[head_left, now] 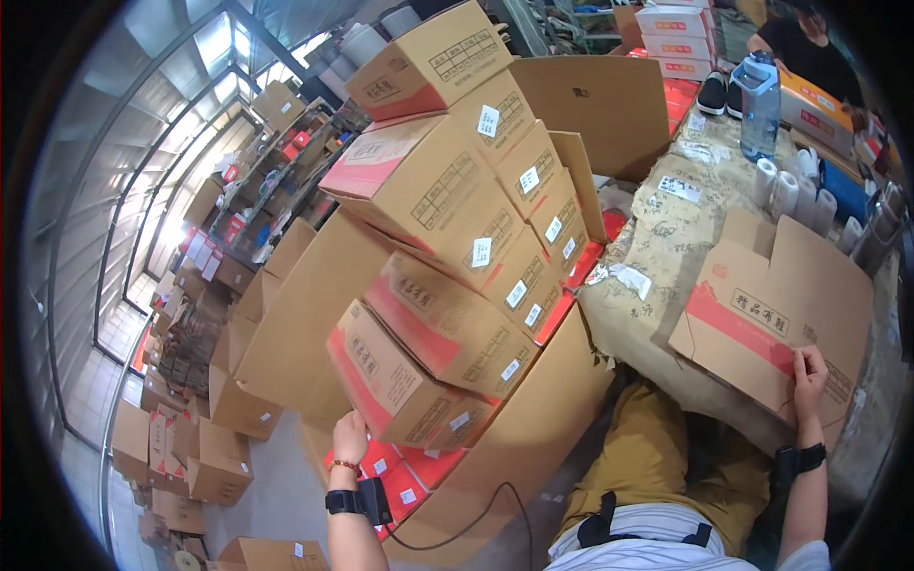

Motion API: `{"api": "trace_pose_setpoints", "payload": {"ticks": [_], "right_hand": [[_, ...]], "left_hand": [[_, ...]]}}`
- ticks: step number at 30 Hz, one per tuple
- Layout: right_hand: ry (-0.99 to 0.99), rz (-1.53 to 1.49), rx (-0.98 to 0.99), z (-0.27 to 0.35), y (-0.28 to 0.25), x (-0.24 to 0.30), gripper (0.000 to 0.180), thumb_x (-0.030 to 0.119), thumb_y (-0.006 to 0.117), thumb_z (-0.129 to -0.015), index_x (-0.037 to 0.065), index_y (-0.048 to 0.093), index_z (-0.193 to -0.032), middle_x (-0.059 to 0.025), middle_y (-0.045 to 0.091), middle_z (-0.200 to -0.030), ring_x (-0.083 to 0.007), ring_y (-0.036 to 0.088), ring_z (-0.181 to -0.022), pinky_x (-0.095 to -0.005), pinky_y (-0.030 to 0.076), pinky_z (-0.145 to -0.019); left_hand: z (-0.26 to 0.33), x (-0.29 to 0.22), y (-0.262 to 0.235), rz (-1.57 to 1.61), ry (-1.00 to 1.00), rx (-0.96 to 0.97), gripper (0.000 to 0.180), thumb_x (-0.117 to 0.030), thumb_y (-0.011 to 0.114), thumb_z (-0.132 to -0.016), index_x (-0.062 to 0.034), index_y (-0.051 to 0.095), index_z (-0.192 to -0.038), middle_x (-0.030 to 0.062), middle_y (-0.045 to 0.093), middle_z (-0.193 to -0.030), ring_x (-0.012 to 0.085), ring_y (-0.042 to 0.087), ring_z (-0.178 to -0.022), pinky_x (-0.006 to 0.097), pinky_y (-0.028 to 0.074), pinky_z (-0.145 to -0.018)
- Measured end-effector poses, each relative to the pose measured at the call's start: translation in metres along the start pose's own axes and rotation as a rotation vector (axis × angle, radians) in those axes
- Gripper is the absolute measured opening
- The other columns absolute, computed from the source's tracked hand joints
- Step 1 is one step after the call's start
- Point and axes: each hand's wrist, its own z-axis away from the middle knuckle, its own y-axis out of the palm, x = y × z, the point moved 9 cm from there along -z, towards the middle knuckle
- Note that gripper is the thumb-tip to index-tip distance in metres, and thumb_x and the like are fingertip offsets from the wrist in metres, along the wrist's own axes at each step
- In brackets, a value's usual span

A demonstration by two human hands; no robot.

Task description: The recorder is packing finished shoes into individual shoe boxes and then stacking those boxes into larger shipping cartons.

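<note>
My left hand (350, 439) is closed at the lower left corner of a tan cardboard box (405, 381) with a red band; the fingertips are partly hidden against it. This box lies tilted at the bottom of a tall stack, inside a large open carton (533, 404). Under it show red shoe boxes (419, 468) with white labels. On the workbench to my right lies a flattened cardboard box (743, 314) with a red stripe. My right hand (809, 369) pinches its near edge, thumb and fingers together.
The stacked boxes (428, 181) rise at centre. On the paper-covered workbench (657, 224) stand a blue water bottle (759, 109), white rolls (785, 193) and black shoes (712, 93). A person (809, 52) is at its far end. A black cable (457, 544) hangs near my left arm; open cartons (214, 466) fill the left floor.
</note>
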Motion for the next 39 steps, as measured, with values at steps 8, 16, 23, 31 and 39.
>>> {"api": "trace_pose_setpoints", "payload": {"ticks": [8,16,23,31,39], "right_hand": [[-0.044,-0.002,-0.014,-0.003,0.001,0.004,0.013,0.006,0.054,-0.09,-0.002,0.056,-0.081,-0.0019,0.05,-0.077,-0.0098,0.046,-0.072,-0.0224,0.037,-0.066],[-0.015,0.006,0.021,-0.003,-0.006,0.002,0.012,0.007,0.054,-0.09,-0.001,0.057,-0.081,-0.0009,0.051,-0.077,-0.0092,0.046,-0.072,-0.0216,0.037,-0.066],[0.072,-0.168,-0.225,0.007,-0.092,-0.015,0.01,0.007,0.055,-0.089,0.001,0.059,-0.096,-0.0041,0.057,-0.097,-0.0122,0.054,-0.091,-0.0241,0.041,-0.083],[0.317,0.633,-0.055,0.095,-0.124,-0.03,0.091,0.017,0.078,-0.064,0.009,0.033,-0.142,-0.0214,0.02,-0.148,-0.0369,0.023,-0.137,-0.0417,0.025,-0.11],[0.201,0.558,-0.086,0.085,-0.142,0.021,0.089,0.024,0.081,-0.058,0.006,0.041,-0.136,-0.0241,0.031,-0.142,-0.0384,0.034,-0.131,-0.0412,0.03,-0.107]], "left_hand": [[0.006,0.0,-0.055,0.45,-0.205,-0.389,0.023,-0.016,0.041,-0.094,-0.0052,0.051,-0.077,0.0045,0.049,-0.071,0.0144,0.047,-0.065,0.032,0.042,-0.063],[0.147,-0.326,0.029,0.388,1.359,-0.264,0.014,-0.017,0.071,-0.065,-0.0184,0.06,-0.075,0.0032,0.059,-0.094,0.0234,0.055,-0.082,0.037,0.043,-0.071],[0.139,-0.444,0.195,0.555,1.25,0.192,0.033,-0.019,0.066,-0.079,-0.0055,0.059,-0.109,0.0157,0.053,-0.119,0.0318,0.053,-0.108,0.038,0.044,-0.089],[0.126,-0.455,0.3,0.581,0.777,0.513,0.069,-0.037,0.058,-0.087,0.0042,0.033,-0.136,0.0287,0.041,-0.134,0.0392,0.044,-0.122,0.04,0.041,-0.094],[0.105,-0.461,0.231,1.029,0.632,0.327,0.032,-0.004,0.069,-0.073,0.0007,0.063,-0.104,0.0147,0.064,-0.1,0.0266,0.062,-0.093,0.036,0.048,-0.083]]}}
